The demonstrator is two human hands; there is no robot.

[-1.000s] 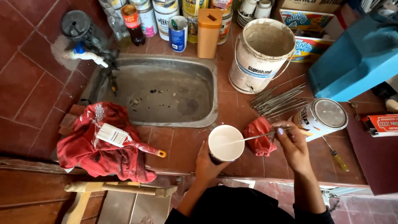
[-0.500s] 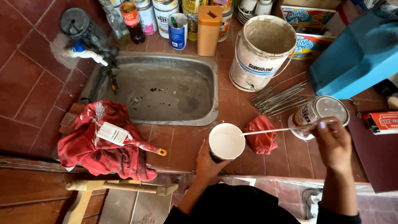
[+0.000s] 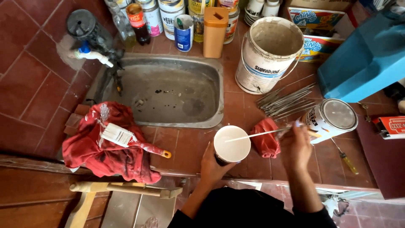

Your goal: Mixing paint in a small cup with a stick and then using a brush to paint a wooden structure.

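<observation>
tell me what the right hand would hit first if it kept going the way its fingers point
The right hand points up and slightly right, so it would probably meet the tilted paint can first; they already look close or touching, though depth is unclear.

Cup (image 3: 231, 144): round, filled with white paint, upright, held from below at the counter's front edge, just in front of the sink corner. Stick (image 3: 257, 134): thin, white-coated, lying nearly level (tilted slightly up to the right), one end over the cup's middle, the other pinched beside the can. Can (image 3: 329, 119): white, lid on, tipped on its side.
</observation>
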